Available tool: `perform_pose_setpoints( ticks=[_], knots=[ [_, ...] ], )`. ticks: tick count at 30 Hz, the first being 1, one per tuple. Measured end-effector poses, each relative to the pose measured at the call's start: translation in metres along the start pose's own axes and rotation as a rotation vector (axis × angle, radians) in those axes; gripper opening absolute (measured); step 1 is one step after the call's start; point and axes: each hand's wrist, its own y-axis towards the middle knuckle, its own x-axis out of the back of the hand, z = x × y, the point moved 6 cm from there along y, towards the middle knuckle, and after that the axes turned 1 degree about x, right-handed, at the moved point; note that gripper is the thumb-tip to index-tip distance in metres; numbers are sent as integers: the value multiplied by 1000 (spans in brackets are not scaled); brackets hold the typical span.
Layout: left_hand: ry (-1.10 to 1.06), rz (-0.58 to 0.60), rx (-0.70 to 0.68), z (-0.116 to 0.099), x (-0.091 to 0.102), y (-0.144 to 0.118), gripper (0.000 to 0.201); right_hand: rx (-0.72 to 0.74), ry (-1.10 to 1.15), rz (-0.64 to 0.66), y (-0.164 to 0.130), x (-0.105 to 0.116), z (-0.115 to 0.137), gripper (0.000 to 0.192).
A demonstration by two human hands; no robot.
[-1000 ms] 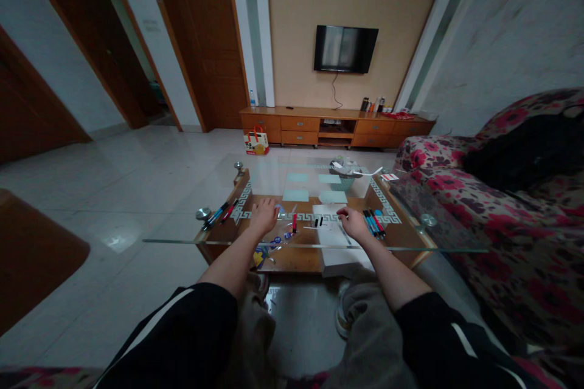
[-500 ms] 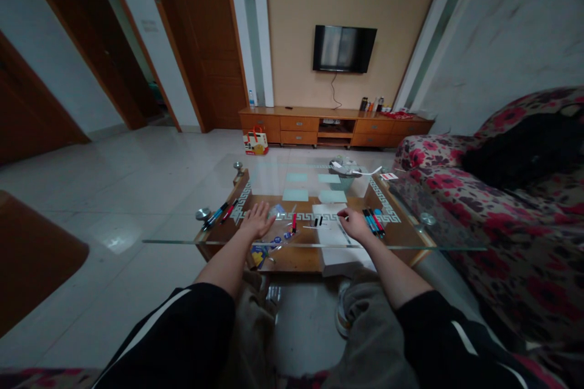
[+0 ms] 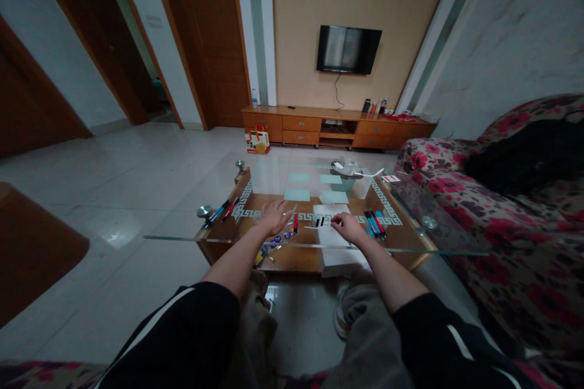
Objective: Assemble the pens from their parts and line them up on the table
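Since the earlier frame the left hand (image 3: 275, 217) had slid right toward the red pen (image 3: 295, 222), fingers spread flat on the glass bench (image 3: 410, 242). The right hand (image 3: 348, 227) seemed to pinch something small over the white paper (image 3: 329, 226), possibly a cap. A careless sweep could have rolled pens off. No writing was legible.

between the left hand (image 3: 275, 217) and the right hand (image 3: 349, 227) the glass table (image 3: 228, 239) is crowded: a red pen (image 3: 295, 222) and a small black clip (image 3: 319, 221) lie in the gap, with white paper (image 3: 329, 225) under the right hand. just right of that hand a row of pens (image 3: 374, 224) blocks the way. more pens (image 3: 219, 213) lie at the left corner. the far middle of the glass is bare up to a basket (image 3: 345, 172).
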Motion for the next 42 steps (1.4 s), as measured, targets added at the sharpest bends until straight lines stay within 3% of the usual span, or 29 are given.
perform_pose_setpoints(
  ticks=[4,8,14,23,30,38,42],
  knots=[
    [-79,20,-166,-35,4,-1,60,-26,-22,1,2,-2,-4,20],
    [-99,89,-241,-49,7,-5,67,-44,-36,5,3,-3,-6,21],
    [-81,149,-232,-49,10,-7,66,-72,-42,17,2,-2,-5,18],
    [-22,133,-222,-44,1,-7,64,-96,-14,28,3,-1,-2,12],
    [-18,120,-136,-41,-1,-3,49,-91,11,3,1,1,2,9],
    [-360,103,-77,-42,2,6,18,-97,26,-183,0,25,9,14],
    [-499,11,-26,-45,8,11,26,-44,133,-362,-4,44,29,19]
  ],
)
